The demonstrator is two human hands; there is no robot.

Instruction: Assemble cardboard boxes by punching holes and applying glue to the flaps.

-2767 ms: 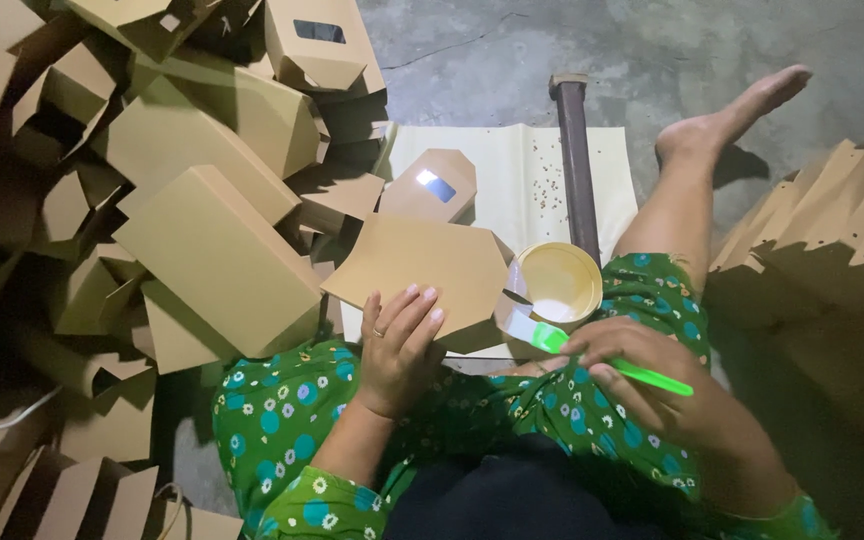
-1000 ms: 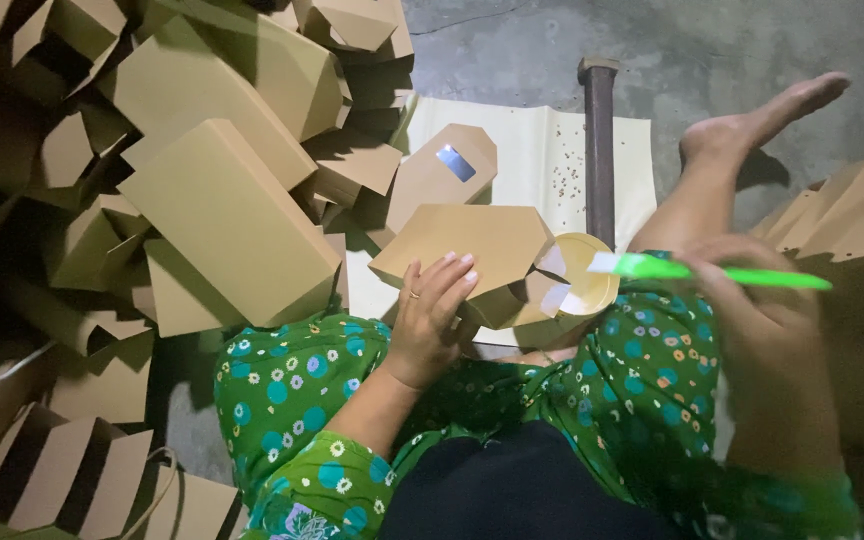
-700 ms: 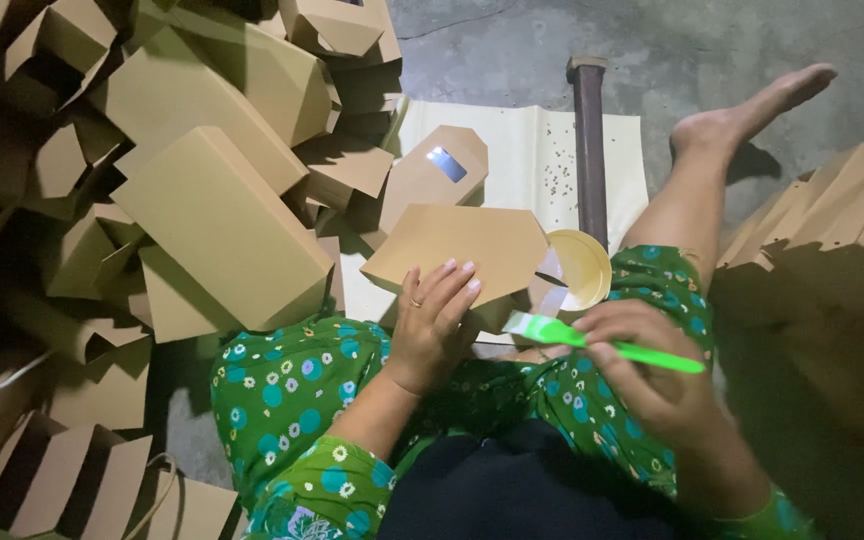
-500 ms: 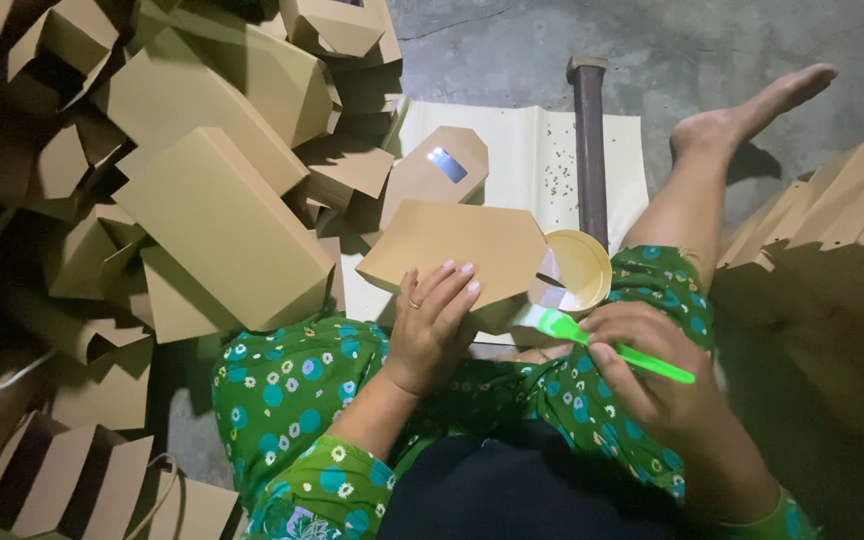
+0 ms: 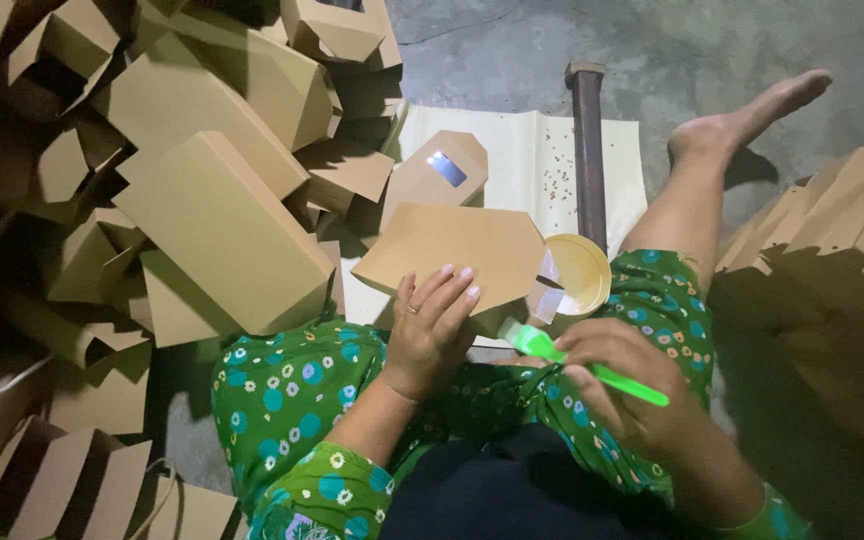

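Head view, looking down on a seated person in green floral clothing. Landmark: flat brown cardboard box blank [image 5: 457, 255], lying across the lap.

- Left hand [image 5: 432, 325]: fingers spread flat, palm down, pressing on the near edge of the blank; holds nothing.
- Right hand [image 5: 624, 385]: closed around the handle of a green brush [image 5: 577, 360]; brush head points at the blank's near right corner, touching or just short of it, cannot tell which.
- Small yellow bowl [image 5: 579, 273]: just beside the blank's right end, resting against the knee; contents unclear.
- Folded brown box with clear window [image 5: 437, 175]: just beyond the blank, standing tilted on a cream sheet [image 5: 532, 155].
- Cream sheet: spread on the floor beyond the blank, dotted with small specks.
- Dark metal bar [image 5: 587, 150]: beyond the bowl, lying along the sheet's right part.
- Heap of assembled brown boxes [image 5: 212, 220]: left of the blank, touching its far left corner region.
- Stack of flat folded cartons [image 5: 832, 230]: well right of the blank.
- Bare foot [image 5: 752, 115]: beyond and right of the blank, on grey concrete floor [image 5: 712, 45].
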